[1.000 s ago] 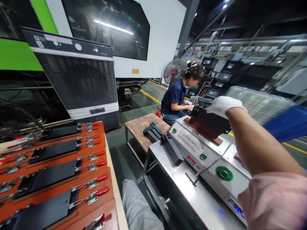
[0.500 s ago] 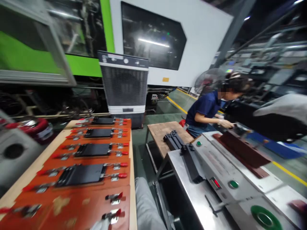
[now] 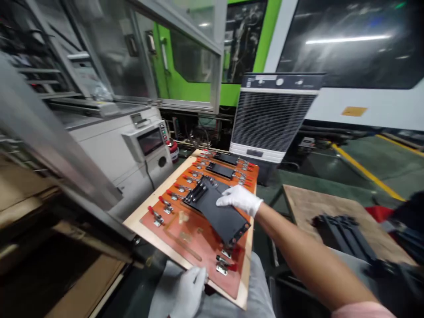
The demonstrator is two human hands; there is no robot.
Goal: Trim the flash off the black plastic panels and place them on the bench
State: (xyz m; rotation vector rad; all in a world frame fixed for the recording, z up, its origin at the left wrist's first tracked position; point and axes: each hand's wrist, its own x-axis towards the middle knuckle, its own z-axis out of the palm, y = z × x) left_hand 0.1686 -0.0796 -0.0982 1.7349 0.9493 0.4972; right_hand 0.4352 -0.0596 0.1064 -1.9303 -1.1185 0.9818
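My right hand (image 3: 240,199), in a white glove, grips the edge of a dark flat panel (image 3: 222,217), thumb on top. The panel lies tilted across an orange fixture board (image 3: 185,240) with red-handled clamps; its near end has small holes. Under or joined to its far end are dark ribbed parts (image 3: 199,191); I cannot tell if they belong to another panel. My left hand (image 3: 190,289), also gloved, is at the board's front edge with fingers curled together; what they hold, if anything, is hidden. Farther back, dark panels (image 3: 221,170) sit between clamps.
Behind the board stands an air cooler (image 3: 273,119). To the right is a wooden-topped table (image 3: 308,198) with dark long parts (image 3: 344,234). A white machine with a screen (image 3: 150,141) stands left, beside a metal post (image 3: 66,141).
My view has swung left. My right hand has come into view holding a panel, which is now turned askew on the board. My left hand now shows at the front edge.
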